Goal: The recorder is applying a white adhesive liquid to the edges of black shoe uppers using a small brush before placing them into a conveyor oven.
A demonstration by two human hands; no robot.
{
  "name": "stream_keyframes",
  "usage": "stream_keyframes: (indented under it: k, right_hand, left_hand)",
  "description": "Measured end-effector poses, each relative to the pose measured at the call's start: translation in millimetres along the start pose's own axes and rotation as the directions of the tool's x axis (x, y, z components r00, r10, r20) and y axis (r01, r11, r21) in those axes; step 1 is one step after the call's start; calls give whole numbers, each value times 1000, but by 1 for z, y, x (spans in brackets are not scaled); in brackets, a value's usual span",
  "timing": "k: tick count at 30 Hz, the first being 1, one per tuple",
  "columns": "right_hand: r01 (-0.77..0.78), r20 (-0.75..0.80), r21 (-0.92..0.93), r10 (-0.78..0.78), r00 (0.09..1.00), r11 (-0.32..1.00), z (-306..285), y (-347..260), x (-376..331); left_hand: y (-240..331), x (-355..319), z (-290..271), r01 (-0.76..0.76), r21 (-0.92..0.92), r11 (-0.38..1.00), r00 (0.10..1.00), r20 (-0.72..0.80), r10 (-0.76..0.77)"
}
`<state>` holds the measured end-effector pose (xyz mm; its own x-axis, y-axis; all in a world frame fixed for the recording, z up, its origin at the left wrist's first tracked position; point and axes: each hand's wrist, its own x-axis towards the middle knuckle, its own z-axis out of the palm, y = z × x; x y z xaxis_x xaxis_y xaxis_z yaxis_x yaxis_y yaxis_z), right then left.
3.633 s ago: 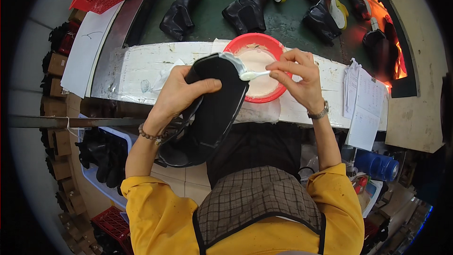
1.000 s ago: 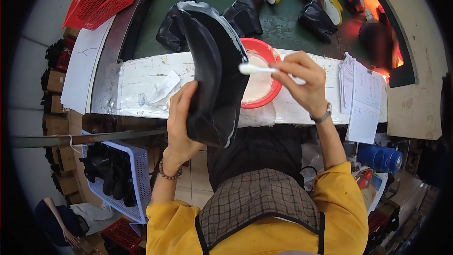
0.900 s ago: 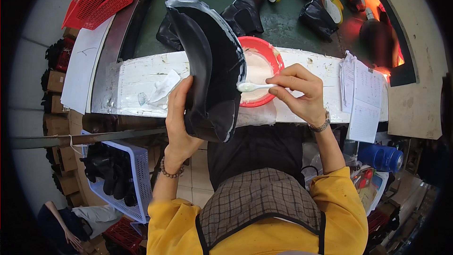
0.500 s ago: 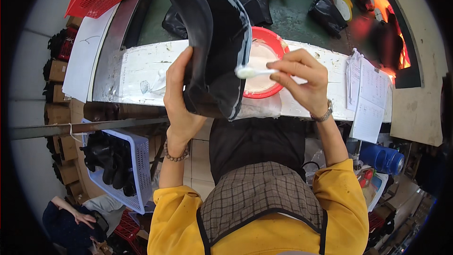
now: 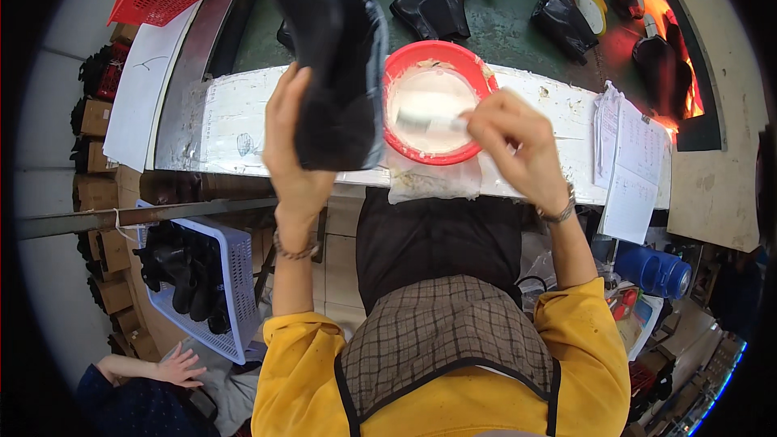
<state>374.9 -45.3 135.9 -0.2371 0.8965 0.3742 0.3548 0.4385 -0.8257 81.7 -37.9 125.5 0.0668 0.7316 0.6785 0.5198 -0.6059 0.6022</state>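
Note:
My left hand (image 5: pixel 291 133) grips a black boot upper (image 5: pixel 336 73) by its near left side. A whitish wet band runs along the boot's edge, on the side facing the bowl. To the right, my right hand (image 5: pixel 518 142) pinches the pale handle of a small brush (image 5: pixel 417 120), which is smeared by motion. The brush head hangs over a red bowl (image 5: pixel 441 159) holding creamy white paste (image 5: pixel 429 95); whether it touches the paste I cannot tell. Dried residue clings to the bowl's inner wall.
Black boots (image 5: pixel 437 2) lie on the green work surface beyond the white ledge (image 5: pixel 235 121), near an orange-glowing heater at the far right. Paper sheets (image 5: pixel 631 162) hang at right. A blue crate (image 5: pixel 239 275) of black boots stands lower left, near another person's hand (image 5: pixel 180 368).
My right hand has drawn the brush off the boot's edge and over the bowl. My left hand and the boot have shifted left, uncovering more of the bowl.

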Motion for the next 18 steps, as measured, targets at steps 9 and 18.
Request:
stream_keyframes:
  k: [9,18]
  right_hand:
    - [252,295,-818,1,956,517,11,79,28]
    - [224,-34,-109,-229,973,968,-33,16,42]
  left_hand:
    - [-29,-65,-88,740,-618,268,607,440,-662]
    - [-25,-71,-70,655,-696,-295,523,699,-488]
